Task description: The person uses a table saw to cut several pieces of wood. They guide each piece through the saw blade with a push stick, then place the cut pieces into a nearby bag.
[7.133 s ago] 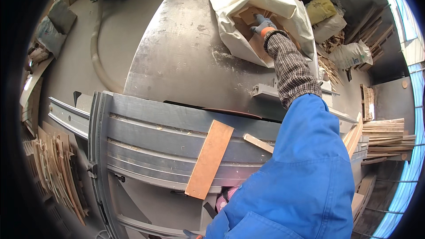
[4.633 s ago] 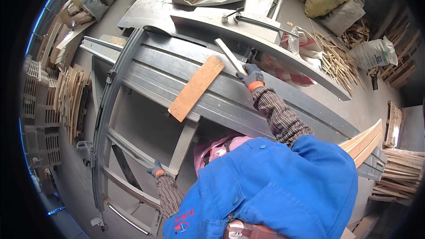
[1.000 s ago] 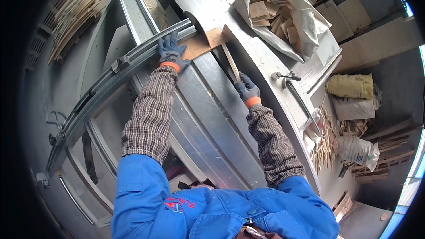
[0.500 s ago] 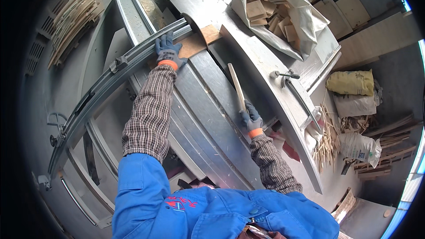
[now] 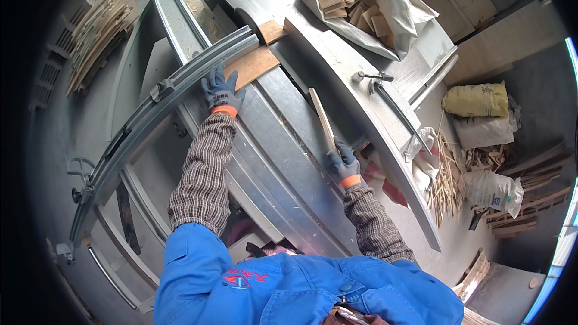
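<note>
My left hand [image 5: 222, 93], in a grey-blue glove with an orange cuff, lies at the left end of a brown wooden board [image 5: 256, 65]. Its fingers are spread, with the thumb side against the board. That board rests on the metal sliding table [image 5: 265, 138] of a panel saw, along a metal crosscut fence [image 5: 180, 78]. Beyond a gap lies a smaller brown piece [image 5: 271, 31], beside the dark curved saw guard or blade [image 5: 248, 23]. My gloved right hand [image 5: 344, 162] is closed around one end of a narrow wooden stick [image 5: 322, 119], which points away from me over the table.
A long metal rip fence [image 5: 361, 123] runs down the right side, with a black-handled clamp [image 5: 373, 76] behind it. An open white sack [image 5: 409, 21] holds wood offcuts. Wood strips [image 5: 102, 36] are stacked far left. Sacks [image 5: 475, 101] and scrap wood lie on the right floor.
My left hand has drawn back toward me with the board and crosscut fence, widening the gap to the small piece. My right hand keeps its hold on the stick. The view has shifted slightly.
</note>
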Demonstrator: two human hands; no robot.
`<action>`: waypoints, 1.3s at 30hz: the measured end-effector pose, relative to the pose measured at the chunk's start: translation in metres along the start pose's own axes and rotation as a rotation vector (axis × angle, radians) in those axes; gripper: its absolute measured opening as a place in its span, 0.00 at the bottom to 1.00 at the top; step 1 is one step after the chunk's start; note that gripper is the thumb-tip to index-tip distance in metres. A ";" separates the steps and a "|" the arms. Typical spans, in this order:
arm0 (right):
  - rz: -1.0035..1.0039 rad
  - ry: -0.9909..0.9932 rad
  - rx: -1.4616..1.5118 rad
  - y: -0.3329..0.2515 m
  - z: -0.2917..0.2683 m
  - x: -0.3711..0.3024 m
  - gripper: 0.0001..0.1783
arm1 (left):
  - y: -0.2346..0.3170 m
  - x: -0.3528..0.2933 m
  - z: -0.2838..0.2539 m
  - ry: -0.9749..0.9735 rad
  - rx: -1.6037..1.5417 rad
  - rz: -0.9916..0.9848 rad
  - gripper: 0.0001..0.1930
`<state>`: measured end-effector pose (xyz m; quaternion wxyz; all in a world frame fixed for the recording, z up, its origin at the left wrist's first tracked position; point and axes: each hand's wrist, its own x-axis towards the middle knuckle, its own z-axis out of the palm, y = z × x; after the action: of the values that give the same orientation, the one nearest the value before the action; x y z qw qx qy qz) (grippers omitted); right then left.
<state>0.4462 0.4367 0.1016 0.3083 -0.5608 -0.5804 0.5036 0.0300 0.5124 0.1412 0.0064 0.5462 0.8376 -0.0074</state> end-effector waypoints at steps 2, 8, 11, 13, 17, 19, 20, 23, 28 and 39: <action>-0.052 0.010 -0.045 0.019 -0.011 -0.006 0.30 | -0.015 -0.025 0.022 0.062 -0.121 -0.061 0.31; -0.138 0.000 -0.111 0.034 -0.028 -0.021 0.28 | -0.030 -0.050 0.060 0.259 -0.255 0.092 0.24; -0.119 0.010 -0.122 0.026 -0.032 -0.018 0.28 | -0.005 -0.051 0.054 0.214 -0.174 0.060 0.24; -0.126 -0.003 -0.112 0.020 -0.033 -0.008 0.28 | 0.004 -0.050 0.056 0.196 -0.199 0.090 0.24; -0.091 -0.038 -0.046 -0.009 -0.028 0.024 0.30 | 0.039 -0.036 0.044 0.096 -0.140 0.087 0.24; -0.090 -0.043 -0.052 -0.016 -0.021 0.048 0.29 | 0.052 -0.022 0.044 0.087 -0.118 0.079 0.24; -0.057 -0.045 -0.041 -0.018 -0.018 0.060 0.29 | 0.058 -0.017 0.043 0.105 -0.155 0.087 0.23; -0.025 -0.049 -0.040 -0.028 -0.005 0.091 0.29 | 0.063 -0.005 0.044 0.093 -0.156 0.066 0.23; -0.048 -0.008 -0.004 -0.036 0.008 0.114 0.30 | 0.069 0.005 0.026 0.064 -0.177 0.058 0.25; -0.074 0.008 -0.106 -0.053 0.039 0.134 0.30 | 0.046 0.037 0.024 -0.001 -0.175 0.045 0.25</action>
<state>0.3676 0.5630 0.1117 0.2988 -0.5567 -0.6252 0.4582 0.0573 0.5646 0.1164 0.0546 0.5624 0.8224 0.0656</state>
